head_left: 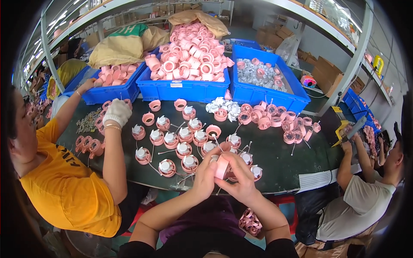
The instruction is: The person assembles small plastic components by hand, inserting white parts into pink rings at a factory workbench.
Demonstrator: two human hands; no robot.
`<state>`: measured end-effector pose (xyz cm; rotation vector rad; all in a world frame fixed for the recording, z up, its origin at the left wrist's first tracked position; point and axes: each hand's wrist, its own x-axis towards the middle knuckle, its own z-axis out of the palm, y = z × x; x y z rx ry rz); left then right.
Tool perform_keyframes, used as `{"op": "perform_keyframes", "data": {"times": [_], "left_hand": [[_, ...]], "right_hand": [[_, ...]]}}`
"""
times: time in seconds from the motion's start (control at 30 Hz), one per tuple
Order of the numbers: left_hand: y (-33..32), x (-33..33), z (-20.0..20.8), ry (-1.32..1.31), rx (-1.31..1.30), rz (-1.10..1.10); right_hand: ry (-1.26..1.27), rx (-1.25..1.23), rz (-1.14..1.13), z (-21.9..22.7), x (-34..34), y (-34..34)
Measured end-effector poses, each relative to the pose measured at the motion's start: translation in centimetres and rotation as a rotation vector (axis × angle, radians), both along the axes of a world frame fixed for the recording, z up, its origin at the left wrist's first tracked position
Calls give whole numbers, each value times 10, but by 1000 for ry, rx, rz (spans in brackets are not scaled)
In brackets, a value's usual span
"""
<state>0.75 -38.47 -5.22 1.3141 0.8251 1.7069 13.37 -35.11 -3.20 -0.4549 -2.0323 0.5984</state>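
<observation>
My left hand [204, 175] and my right hand [241, 177] are closed together around one pink round plastic housing [222, 167] near the table's front edge. The fingers cover much of it, so its inside is hidden. On the dark green table [275, 165], just beyond and left of my hands, stand several pink housings with white fan wheels [189, 162] in them, thin wires trailing from some. A pink housing without a white wheel [213, 131] sits farther back, above my fingertips.
Blue bins of pink rings [183, 89] and white parts [270, 95] line the back. Loose white wheels [223, 107] and piled pink housings [264, 115] lie before them. At left, a co-worker's gloved hand [118, 112] is over the table; at right, another person works by a yellow machine [344, 129].
</observation>
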Motion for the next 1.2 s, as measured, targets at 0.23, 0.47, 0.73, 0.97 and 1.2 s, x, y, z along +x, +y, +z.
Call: {"op": "perform_keyframes", "data": {"times": [0.23, 0.47, 0.73, 0.97, 1.2], "left_hand": [[105, 6, -6, 446, -126, 28], [187, 47, -45, 1411, 23, 86], [176, 21, 26, 1647, -268, -596], [256, -38, -48, 1438, -58, 315], [255, -30, -27, 1328, -17, 286]], "right_hand": [[-493, -431, 194, 25, 73, 129], [-545, -227, -226, -12, 56, 242], [-776, 79, -302, -59, 15, 243], [-658, -81, -199, -33, 41, 209], [-317, -199, -184, -18, 59, 178]]}}
